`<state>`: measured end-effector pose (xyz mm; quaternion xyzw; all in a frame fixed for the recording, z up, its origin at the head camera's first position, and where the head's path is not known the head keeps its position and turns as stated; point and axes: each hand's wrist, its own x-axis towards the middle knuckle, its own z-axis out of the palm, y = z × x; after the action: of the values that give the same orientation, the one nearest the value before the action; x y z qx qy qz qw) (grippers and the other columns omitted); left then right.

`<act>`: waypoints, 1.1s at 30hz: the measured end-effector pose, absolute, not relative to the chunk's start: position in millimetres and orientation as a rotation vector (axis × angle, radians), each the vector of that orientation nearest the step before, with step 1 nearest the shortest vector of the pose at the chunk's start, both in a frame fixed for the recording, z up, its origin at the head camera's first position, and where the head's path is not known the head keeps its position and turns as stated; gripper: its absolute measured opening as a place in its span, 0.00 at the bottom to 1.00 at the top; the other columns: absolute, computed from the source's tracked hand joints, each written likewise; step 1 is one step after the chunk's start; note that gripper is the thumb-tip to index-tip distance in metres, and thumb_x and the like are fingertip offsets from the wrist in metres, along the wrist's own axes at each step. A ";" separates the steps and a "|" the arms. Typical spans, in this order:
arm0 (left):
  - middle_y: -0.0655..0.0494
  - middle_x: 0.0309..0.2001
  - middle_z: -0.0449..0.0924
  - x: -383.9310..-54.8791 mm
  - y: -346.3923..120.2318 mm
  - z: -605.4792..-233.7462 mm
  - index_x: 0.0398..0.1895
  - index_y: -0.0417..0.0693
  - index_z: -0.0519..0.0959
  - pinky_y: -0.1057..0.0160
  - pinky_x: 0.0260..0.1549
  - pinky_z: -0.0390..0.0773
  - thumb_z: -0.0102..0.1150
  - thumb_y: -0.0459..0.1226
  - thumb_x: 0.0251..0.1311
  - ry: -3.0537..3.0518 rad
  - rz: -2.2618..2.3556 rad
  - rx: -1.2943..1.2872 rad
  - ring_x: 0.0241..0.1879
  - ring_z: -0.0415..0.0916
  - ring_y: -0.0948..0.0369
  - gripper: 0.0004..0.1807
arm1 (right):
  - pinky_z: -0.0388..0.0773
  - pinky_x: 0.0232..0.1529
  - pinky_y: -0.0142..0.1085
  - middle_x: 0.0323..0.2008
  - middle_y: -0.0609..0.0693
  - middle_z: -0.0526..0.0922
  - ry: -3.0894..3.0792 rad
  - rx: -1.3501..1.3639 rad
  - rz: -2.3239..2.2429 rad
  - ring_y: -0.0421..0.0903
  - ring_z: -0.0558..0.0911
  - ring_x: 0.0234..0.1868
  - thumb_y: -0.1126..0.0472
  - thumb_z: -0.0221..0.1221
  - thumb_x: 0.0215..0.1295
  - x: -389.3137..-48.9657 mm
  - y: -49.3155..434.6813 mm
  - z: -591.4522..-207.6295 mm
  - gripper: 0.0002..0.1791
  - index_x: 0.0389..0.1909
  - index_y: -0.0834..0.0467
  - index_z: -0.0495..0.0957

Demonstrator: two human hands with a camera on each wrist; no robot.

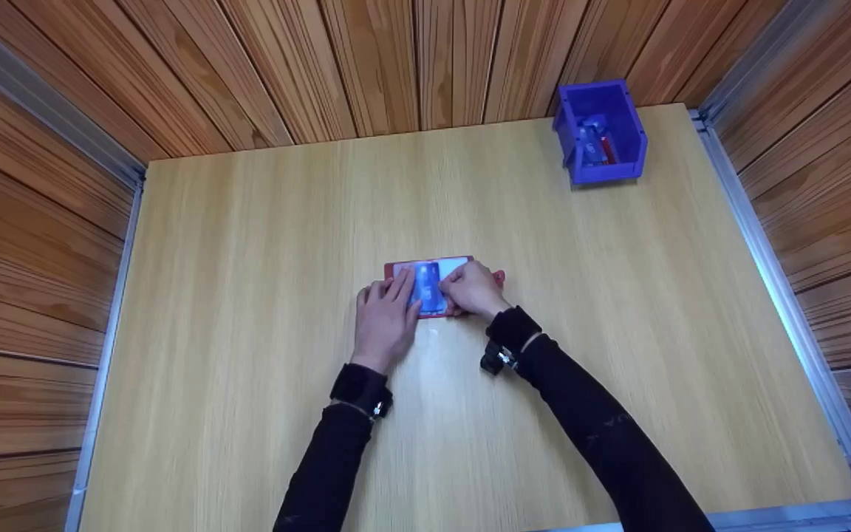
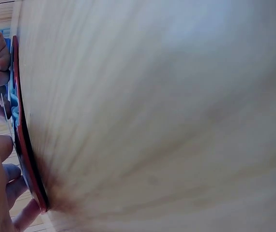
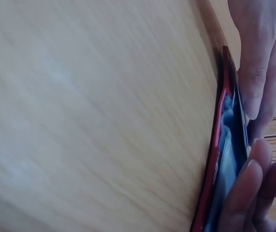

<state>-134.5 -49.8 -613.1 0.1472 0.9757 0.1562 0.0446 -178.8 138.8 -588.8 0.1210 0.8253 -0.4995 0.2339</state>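
Note:
A flat red case (image 1: 388, 270) lies on the table, its upper face pale inside a red border. Over its middle is a glossy blue card (image 1: 429, 284). My left hand (image 1: 383, 325) rests on the case's left part, fingers mostly straight and beside the card. At the card's right edge, my right hand (image 1: 476, 290) pinches with curled fingers and covers much of the case's right part. Seen from the right wrist, crinkled bluish plastic (image 3: 227, 159) sits between the red layer and a thin upper sheet, with the left fingers on that sheet.
A purple-blue open bin (image 1: 603, 174) stands at the table's back right, with blue and red items (image 1: 594, 144) inside. Wood-plank walls (image 1: 381, 66) and metal rails (image 1: 773, 273) bound the wooden table (image 1: 248, 244).

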 end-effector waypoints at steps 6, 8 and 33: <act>0.60 0.80 0.60 -135.6 -50.0 -613.2 0.82 0.55 0.58 0.42 0.74 0.59 0.41 0.52 0.81 2.967 0.460 0.446 0.71 0.65 0.48 0.32 | 0.79 0.18 0.28 0.12 0.45 0.78 2.246 0.352 -1.396 0.37 0.79 0.12 0.65 0.59 0.71 -177.9 146.5 -587.0 0.09 0.34 0.65 0.85; 0.61 0.81 0.60 -136.0 -50.0 -613.1 0.83 0.57 0.57 0.42 0.74 0.58 0.40 0.52 0.81 2.958 0.449 0.435 0.71 0.65 0.49 0.32 | 0.79 0.18 0.28 0.12 0.45 0.78 2.243 0.364 -1.405 0.37 0.79 0.13 0.65 0.59 0.71 -177.4 148.9 -586.6 0.09 0.33 0.65 0.85; 0.59 0.80 0.62 -135.9 -50.9 -615.7 0.82 0.55 0.60 0.42 0.74 0.58 0.43 0.52 0.80 2.986 0.473 0.473 0.71 0.66 0.48 0.32 | 0.79 0.18 0.28 0.11 0.44 0.77 2.238 0.351 -1.464 0.36 0.78 0.12 0.66 0.60 0.70 -175.2 157.2 -585.6 0.09 0.37 0.69 0.85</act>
<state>-135.9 -50.9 -615.7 0.1544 0.9750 0.1543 0.0407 -175.2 157.2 -585.6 0.1268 0.8093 -0.5294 0.2206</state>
